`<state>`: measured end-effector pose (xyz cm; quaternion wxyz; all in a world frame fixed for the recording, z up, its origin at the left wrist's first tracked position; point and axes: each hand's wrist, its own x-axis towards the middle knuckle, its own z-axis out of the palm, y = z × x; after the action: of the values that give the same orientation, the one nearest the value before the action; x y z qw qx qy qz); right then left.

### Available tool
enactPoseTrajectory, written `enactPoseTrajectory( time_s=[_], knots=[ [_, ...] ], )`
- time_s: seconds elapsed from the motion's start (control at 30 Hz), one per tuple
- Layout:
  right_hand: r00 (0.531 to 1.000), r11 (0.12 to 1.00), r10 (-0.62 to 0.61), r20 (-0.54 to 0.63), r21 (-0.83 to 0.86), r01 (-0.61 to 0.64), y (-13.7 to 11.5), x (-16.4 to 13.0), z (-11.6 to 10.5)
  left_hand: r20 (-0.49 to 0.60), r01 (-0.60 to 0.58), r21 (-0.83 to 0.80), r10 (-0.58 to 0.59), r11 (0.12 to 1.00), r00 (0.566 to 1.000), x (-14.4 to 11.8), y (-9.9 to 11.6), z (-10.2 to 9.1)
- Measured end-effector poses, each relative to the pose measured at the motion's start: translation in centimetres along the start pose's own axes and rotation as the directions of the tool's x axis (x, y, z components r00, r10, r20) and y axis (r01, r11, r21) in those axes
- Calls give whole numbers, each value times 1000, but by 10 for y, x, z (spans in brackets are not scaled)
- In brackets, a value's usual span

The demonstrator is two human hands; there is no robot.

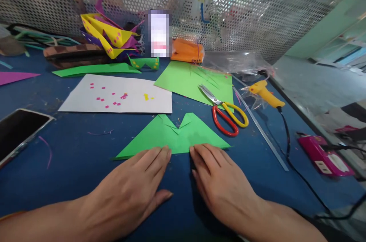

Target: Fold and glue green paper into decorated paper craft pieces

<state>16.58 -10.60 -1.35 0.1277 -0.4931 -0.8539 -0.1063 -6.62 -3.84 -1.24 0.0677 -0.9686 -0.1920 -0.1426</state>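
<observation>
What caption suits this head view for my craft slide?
Both hands, left hand and right hand, press flat on folded green paper.

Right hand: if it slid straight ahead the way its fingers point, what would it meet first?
The right hand already has its fingertips on the near edge of the folded green paper, so that comes first. Beyond it probably lies the green sheet, though depth is hard to judge.
</observation>
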Motion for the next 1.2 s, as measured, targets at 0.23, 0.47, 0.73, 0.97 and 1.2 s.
enactPoseTrajectory(
  time_s=[0.23,0.47,0.73,0.97,1.2],
  knots=[
    [998,1000,14,59,-6,-14,-3,5,-5,5,-2,-145,3,989,1000,8,-2,11],
    [981,987,162,110,-11,-162,4,-7,-15,-26,-36,-195,32,980,999,18,-11,4],
    [977,981,189,98,13,-191,10,-11,-16,-7,-75,-113,74,991,997,19,-12,2],
    [947,942,318,39,-129,-311,16,-25,-20,27,-104,-100,107,990,994,15,-14,4],
    [948,939,318,24,-149,-311,21,-28,-21,-12,-98,-135,98,986,995,16,-14,8]
  ],
)
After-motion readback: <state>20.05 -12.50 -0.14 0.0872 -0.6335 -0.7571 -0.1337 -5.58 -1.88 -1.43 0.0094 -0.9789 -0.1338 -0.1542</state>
